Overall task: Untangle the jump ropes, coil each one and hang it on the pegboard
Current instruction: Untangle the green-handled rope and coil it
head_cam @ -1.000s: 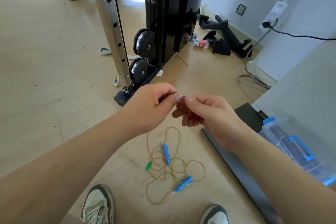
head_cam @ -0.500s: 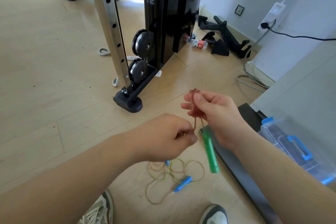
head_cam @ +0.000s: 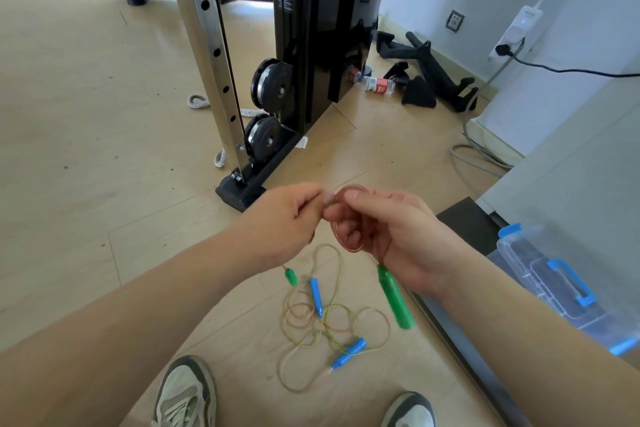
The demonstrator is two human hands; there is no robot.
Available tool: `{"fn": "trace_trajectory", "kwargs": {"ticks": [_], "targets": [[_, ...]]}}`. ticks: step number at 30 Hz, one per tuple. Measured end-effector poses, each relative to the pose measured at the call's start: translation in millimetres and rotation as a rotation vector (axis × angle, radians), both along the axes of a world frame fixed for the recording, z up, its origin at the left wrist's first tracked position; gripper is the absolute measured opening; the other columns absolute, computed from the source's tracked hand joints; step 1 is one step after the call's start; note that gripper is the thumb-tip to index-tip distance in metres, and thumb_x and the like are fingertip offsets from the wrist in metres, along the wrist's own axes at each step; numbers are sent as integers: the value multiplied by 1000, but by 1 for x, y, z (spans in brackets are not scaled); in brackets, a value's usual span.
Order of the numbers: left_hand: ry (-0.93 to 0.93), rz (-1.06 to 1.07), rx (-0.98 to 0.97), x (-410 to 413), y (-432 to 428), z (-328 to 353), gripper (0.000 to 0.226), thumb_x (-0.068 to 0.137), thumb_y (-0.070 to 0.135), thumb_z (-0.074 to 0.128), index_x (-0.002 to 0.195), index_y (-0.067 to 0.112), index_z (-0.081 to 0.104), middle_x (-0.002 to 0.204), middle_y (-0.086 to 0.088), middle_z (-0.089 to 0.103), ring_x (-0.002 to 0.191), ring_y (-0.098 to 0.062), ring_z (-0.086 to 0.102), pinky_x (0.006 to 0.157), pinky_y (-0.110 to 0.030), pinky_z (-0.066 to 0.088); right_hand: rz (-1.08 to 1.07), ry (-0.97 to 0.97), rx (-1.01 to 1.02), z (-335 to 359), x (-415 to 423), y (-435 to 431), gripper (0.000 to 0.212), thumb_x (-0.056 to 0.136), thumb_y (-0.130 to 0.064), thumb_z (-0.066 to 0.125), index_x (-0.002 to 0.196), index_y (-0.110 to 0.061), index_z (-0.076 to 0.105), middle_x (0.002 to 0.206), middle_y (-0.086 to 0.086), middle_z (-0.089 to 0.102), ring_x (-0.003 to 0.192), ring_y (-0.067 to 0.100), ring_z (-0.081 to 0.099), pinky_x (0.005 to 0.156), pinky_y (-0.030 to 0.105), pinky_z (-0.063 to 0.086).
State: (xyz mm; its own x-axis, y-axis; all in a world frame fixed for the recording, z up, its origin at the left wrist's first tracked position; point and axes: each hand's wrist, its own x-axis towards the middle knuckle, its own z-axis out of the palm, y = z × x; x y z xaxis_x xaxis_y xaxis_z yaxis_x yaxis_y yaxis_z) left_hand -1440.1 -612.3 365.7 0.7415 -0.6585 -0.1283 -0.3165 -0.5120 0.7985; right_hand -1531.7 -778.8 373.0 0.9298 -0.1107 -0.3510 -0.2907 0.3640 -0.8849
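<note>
Holding up, in front of the body and well above the floor, a small tight coil of reddish-brown rope (head_cam: 347, 218). Gripping that coil in the right hand (head_cam: 398, 236), fingers curling through and round the loops, thumb pressing on top. Pinching the strand at the coil's upper left between thumb and forefinger of the left hand (head_cam: 287, 222), the other fingers curling inward. Letting a large green handle (head_cam: 394, 298) dangle, tilted, just below the right palm. Showing a smaller green handle (head_cam: 291, 277) on a thin strand just beneath the left hand; hanging or lying, impossible to tell.

Leaving the remainder on the wooden floor (head_cam: 86, 149), ahead of the left shoe (head_cam: 187, 395) and right shoe (head_cam: 410, 409): thin reddish loops overlapping a yellow-green speckled rope (head_cam: 327, 324), with an upper blue handle (head_cam: 316, 296) and a lower blue handle (head_cam: 349, 352) lying among the crossings.

Working just beside the long edge of a dark board (head_cam: 460, 350) bounding the heap on the right, a clear box (head_cam: 540, 274) with blue latches sitting beyond it. Facing the black foot of a weight machine (head_cam: 239, 192) near the hands. Having open floorboards spreading wide to the left.
</note>
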Motion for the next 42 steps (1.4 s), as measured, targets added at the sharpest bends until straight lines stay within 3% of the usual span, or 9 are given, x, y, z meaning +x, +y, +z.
{"fn": "trace_trajectory", "kwargs": {"ticks": [4, 6, 9, 11, 15, 20, 30, 35, 42], "targets": [[-98, -265, 382, -13, 1, -10, 25, 107, 35, 40, 107, 31, 64, 84, 11, 62, 81, -10, 59, 77, -26, 50, -201, -4, 138, 3, 0, -1, 19, 102, -16, 59, 105, -1, 70, 117, 28, 72, 95, 28, 63, 76, 30, 52], [-112, -423, 456, -27, -1, -9, 29, 106, 40, 42, 101, 24, 64, 86, 6, 64, 85, -19, 60, 82, -34, 52, -271, 8, -15, -1, 1, -5, 21, 101, -18, 63, 107, 0, 69, 109, 22, 76, 94, 27, 68, 77, 30, 55], [-92, -440, 328, -37, -8, 5, 26, 102, 39, 51, 97, 20, 68, 80, 2, 66, 79, -17, 61, 76, -36, 53, -257, 26, -511, -11, 0, -8, 13, 96, -20, 72, 99, -7, 73, 91, 7, 80, 88, 21, 77, 79, 31, 59], [-78, -343, 175, -32, -10, 18, 21, 100, 36, 56, 93, 21, 68, 77, 3, 68, 73, -12, 64, 69, -31, 53, -198, -2, -590, -14, 0, -7, 12, 96, -20, 73, 92, -8, 73, 83, 5, 79, 78, 18, 74, 75, 31, 57], [21, -135, -103, -15, -2, 33, 16, 100, 21, 65, 84, 23, 69, 59, 13, 65, 50, 3, 55, 50, -8, 41, -42, -62, -515, -3, -2, -5, 37, 105, -32, 57, 91, -2, 74, 72, 9, 72, 64, 14, 59, 64, 26, 48], [-30, 36, -293, 3, 8, 31, 9, 87, 21, 80, 84, 15, 74, 67, -1, 71, 58, -2, 61, 56, -14, 49, 139, -80, -366, 4, -4, 2, 38, 100, -32, 60, 104, 4, 71, 95, 15, 79, 74, 25, 58, 66, 32, 43], [90, -105, -20, 3, 12, 12, 24, 105, 21, 54, 103, 26, 78, 91, 13, 77, 89, -6, 70, 86, -26, 56, 12, -40, -31, 1, -1, 4, 21, 101, -11, 54, 86, -2, 64, 78, 16, 68, 64, 20, 53, 63, 27, 47], [433, -104, -141, 2, 10, 19, 37, 104, 14, 56, 137, 28, 63, 115, 5, 77, 107, -9, 72, 101, -32, 56, 109, -6, 14, 3, -2, -4, 18, 97, -14, 54, 90, 0, 63, 75, 14, 65, 68, 22, 55, 64, 27, 49], [258, -119, -193, 0, 8, 18, 25, 99, 7, 64, 116, 22, 75, 99, 2, 80, 95, -18, 76, 90, -36, 62, 88, -10, -2, -3, -1, -2, 18, 85, -17, 60, 73, -7, 69, 78, 16, 64, 72, 23, 60, 74, 32, 50]]}}
